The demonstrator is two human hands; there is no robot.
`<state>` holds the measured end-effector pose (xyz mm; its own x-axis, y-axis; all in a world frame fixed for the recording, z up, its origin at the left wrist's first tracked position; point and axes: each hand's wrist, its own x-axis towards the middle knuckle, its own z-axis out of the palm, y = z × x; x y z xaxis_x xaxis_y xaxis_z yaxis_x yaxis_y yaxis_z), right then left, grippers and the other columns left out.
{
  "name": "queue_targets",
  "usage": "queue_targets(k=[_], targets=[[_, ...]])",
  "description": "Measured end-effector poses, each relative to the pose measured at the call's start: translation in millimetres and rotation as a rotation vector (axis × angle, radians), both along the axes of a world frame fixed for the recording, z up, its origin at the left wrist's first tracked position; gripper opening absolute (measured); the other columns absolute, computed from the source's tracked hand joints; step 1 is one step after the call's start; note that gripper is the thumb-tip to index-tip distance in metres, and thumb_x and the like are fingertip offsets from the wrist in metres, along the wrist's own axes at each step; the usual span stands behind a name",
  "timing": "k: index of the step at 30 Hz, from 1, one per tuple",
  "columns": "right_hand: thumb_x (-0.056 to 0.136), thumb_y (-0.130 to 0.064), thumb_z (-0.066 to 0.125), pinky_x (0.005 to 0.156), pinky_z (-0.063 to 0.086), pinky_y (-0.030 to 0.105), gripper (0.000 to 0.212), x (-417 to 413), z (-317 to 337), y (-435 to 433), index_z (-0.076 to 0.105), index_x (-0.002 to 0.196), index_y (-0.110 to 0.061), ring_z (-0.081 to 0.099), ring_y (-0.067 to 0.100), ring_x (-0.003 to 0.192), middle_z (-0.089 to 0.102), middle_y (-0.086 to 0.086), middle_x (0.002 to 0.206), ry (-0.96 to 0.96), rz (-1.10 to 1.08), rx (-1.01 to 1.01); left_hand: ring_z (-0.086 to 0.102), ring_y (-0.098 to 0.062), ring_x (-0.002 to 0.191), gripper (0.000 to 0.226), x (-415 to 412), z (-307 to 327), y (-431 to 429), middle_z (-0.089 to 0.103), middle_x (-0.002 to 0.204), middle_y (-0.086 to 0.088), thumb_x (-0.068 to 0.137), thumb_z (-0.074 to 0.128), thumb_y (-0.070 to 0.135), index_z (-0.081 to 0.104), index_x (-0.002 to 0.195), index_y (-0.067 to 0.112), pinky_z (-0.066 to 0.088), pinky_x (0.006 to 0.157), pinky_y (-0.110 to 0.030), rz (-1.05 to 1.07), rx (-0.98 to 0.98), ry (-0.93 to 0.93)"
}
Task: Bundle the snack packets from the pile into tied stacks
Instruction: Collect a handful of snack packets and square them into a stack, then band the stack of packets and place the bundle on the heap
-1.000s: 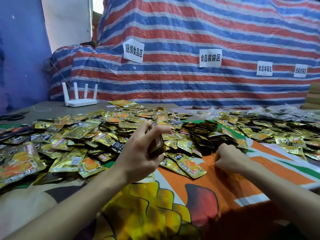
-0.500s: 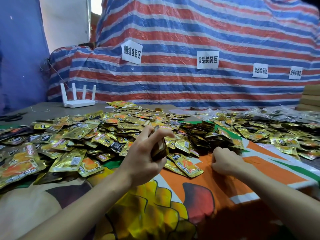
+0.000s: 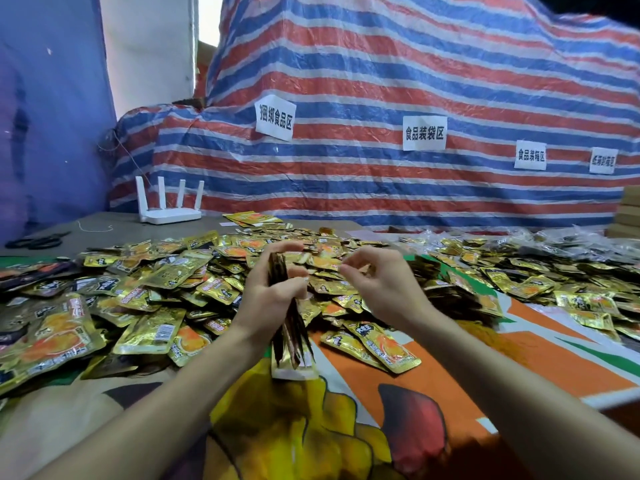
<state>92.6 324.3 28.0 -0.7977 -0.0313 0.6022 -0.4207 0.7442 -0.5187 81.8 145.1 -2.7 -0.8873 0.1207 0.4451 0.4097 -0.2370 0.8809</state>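
The left hand [image 3: 266, 299] gripped a stack of snack packets [image 3: 292, 344] edge-on and roughly upright, its fingers curled round the upper half and the lower end fanned out low over the printed cloth [image 3: 398, 386]. The right hand [image 3: 388, 289] hovered just beside it, apart from the stack, with thumb and forefinger drawn close, though whether they pinched anything could not be told. Behind both hands the pile of loose gold packets [image 3: 166, 282] spread across the table, with a white router [image 3: 169, 206] and scissors [image 3: 38, 241] at its far left.
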Motion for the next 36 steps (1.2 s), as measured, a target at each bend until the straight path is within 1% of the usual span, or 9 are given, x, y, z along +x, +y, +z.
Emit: queue_targets(k=[4,10,13,19,22,27,31,34,36], targets=[[0.097,-0.025,0.068,0.065,0.04,0.009,0.009,-18.2,-8.3,-41.8,0.074,0.095,-0.018,0.055,-0.011,0.074,0.064,-0.015,0.084,0.0,0.131,-0.089,0.052,-0.025,0.064,0.061,-13.4,-2.9,-26.6,0.07,0.114,-0.023,0.067,0.058,-0.002,0.063,0.122,0.024,0.047,0.056,-0.034,-0.088,0.082,-0.134],[0.093,-0.022,0.072,0.056,0.038,0.005,0.009,-49.7,-28.2,-90.1,0.08,0.09,-0.018,0.057,-0.013,0.062,0.068,-0.014,0.074,-0.046,0.26,-0.225,0.058,-0.023,0.063,0.043,-32.9,-17.4,-65.2,0.064,0.076,-0.013,0.071,0.06,-0.009,0.071,0.101,0.021,0.05,0.057,-0.034,-0.036,0.026,-0.188],[0.091,-0.023,0.073,0.06,0.04,0.009,0.014,-64.7,-44.0,-104.6,0.076,0.078,-0.027,0.061,-0.007,0.069,0.07,-0.017,0.072,-0.145,0.292,-0.369,0.055,-0.028,0.068,0.051,-38.1,-27.9,-75.4,0.06,0.073,-0.013,0.063,0.062,-0.005,0.07,0.108,0.018,0.047,0.061,-0.036,0.008,0.06,-0.196],[0.078,-0.022,0.069,0.061,0.035,0.022,0.006,-75.8,-57.8,-101.1,0.069,0.075,-0.017,0.05,0.006,0.065,0.057,-0.004,0.072,-0.501,0.682,-0.666,0.05,-0.028,0.068,0.051,-45.9,-24.4,-89.0,0.047,0.078,-0.014,0.058,0.06,0.0,0.065,0.107,0.012,0.042,0.067,-0.039,-0.081,0.097,-0.232],[0.08,-0.021,0.068,0.063,0.035,0.024,0.006,-72.4,-60.1,-100.8,0.069,0.074,-0.018,0.052,0.005,0.066,0.06,-0.005,0.072,-0.527,0.731,-0.655,0.049,-0.028,0.07,0.055,-46.1,-27.0,-86.6,0.049,0.08,-0.015,0.058,0.059,0.0,0.067,0.109,0.017,0.042,0.068,-0.04,-0.048,0.122,-0.223],[0.09,-0.012,0.068,0.062,0.035,0.024,0.011,-66.3,-63.4,-100.9,0.067,0.079,-0.014,0.049,0.013,0.073,0.07,-0.003,0.082,-0.566,0.697,-0.547,0.048,-0.02,0.06,0.064,-49.9,-26.5,-91.8,0.044,0.071,-0.008,0.061,0.051,-0.004,0.058,0.121,0.015,0.043,0.064,-0.034,-0.291,0.374,-0.34],[0.076,-0.013,0.06,0.068,0.034,0.029,0.003,-64.0,-54.9,-94.7,0.06,0.075,-0.01,0.051,0.016,0.073,0.059,0.004,0.079,-0.627,0.789,-0.914,0.05,-0.021,0.064,0.059,-46.5,-27.1,-96.6,0.046,0.073,-0.007,0.062,0.05,-0.003,0.061,0.117,0.016,0.046,0.062,-0.033,-0.397,0.351,-0.356],[0.074,-0.017,0.05,0.079,0.039,0.033,0.017,-58.3,-48.1,-88.7,0.055,0.058,-0.012,0.05,0.023,0.071,0.052,0.006,0.066,-0.64,0.878,-1.229,0.05,-0.022,0.069,0.055,-43.4,-27.6,-94.8,0.046,0.076,-0.007,0.065,0.049,-0.004,0.063,0.114,0.016,0.045,0.067,-0.035,-0.486,0.33,-0.354],[0.074,-0.016,0.046,0.082,0.04,0.033,0.021,-56.0,-46.2,-86.3,0.057,0.056,-0.011,0.049,0.024,0.067,0.046,0.004,0.058,-0.596,0.912,-1.289,0.048,-0.02,0.07,0.053,-42.2,-28.8,-92.0,0.045,0.077,-0.006,0.066,0.048,-0.004,0.064,0.113,0.016,0.045,0.069,-0.035,-0.525,0.3,-0.371]])
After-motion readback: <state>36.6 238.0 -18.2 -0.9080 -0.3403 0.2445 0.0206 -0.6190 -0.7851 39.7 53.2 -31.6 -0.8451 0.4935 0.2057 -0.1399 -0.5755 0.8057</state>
